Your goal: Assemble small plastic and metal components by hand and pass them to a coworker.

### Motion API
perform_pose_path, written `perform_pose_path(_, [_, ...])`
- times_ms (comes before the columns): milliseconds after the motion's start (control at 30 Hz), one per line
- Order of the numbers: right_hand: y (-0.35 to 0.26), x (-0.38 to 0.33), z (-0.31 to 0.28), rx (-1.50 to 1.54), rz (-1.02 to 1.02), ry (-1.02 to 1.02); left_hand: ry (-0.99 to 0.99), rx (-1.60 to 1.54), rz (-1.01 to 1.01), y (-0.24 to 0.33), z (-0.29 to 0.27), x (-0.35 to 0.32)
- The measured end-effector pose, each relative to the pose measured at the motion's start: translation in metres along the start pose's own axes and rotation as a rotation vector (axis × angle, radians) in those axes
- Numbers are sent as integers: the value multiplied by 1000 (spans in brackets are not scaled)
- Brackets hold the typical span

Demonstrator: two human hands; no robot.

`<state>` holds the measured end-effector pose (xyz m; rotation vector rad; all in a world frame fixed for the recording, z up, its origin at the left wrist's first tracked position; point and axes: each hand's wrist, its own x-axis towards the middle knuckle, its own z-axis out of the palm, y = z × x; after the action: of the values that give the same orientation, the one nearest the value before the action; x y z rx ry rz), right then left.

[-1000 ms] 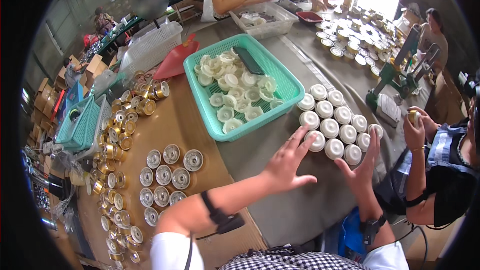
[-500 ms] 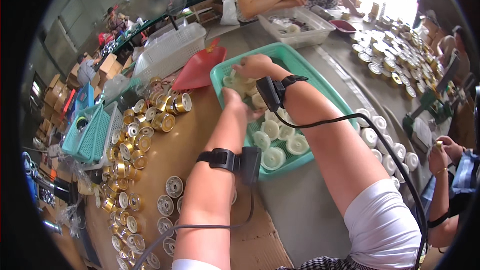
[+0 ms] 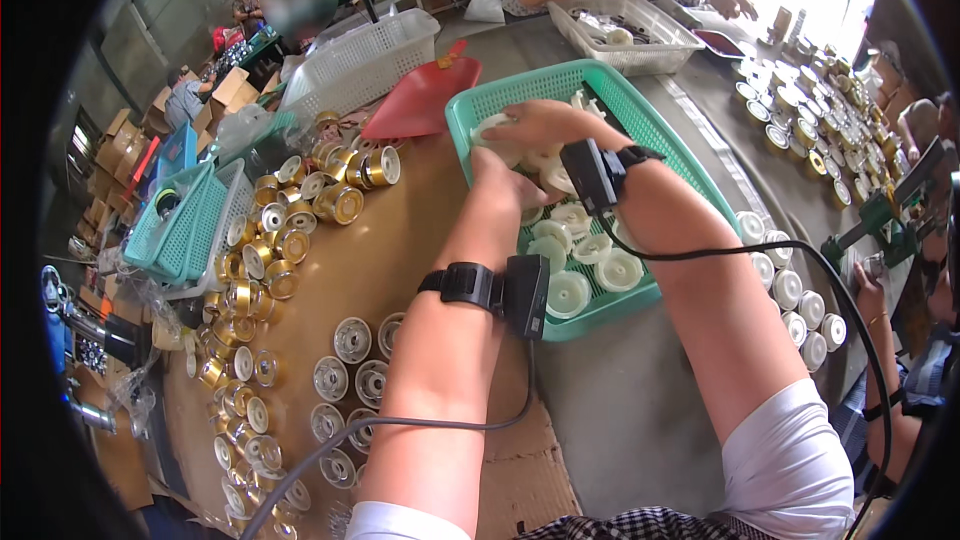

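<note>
Inside a green plastic basket, both my hands are among round white plastic spool parts. My right hand reaches over the basket's left side, fingers bent onto a white spool part. Just below it, my left hand is cupped against the same cluster, thumb raised and fingers curled around parts it largely covers. More loose white parts lie in the near end of the basket. A black device is strapped to each forearm, with a cable running from it.
Gold-and-white spools are heaped on brown cardboard at left, beside silvery-faced ones. A red dustpan touches the area behind the basket. White spools stand to its right. A co-worker's hand shows at far right.
The whole view has shifted, so basket and table sit further right and lower. My hands stay in the basket, and the right one has closed over a white part near its left rim.
</note>
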<state>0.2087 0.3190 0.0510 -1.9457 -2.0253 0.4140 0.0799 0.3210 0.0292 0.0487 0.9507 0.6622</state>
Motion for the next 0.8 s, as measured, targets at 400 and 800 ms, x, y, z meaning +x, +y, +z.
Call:
perform_pose_path(400, [-66, -87, -16, 139, -89, 321, -248, 81, 186, -30, -27, -97])
perform_pose_path(800, [-224, -301, -4, -39, -289, 310, -594, -167, 271, -123, -181, -294])
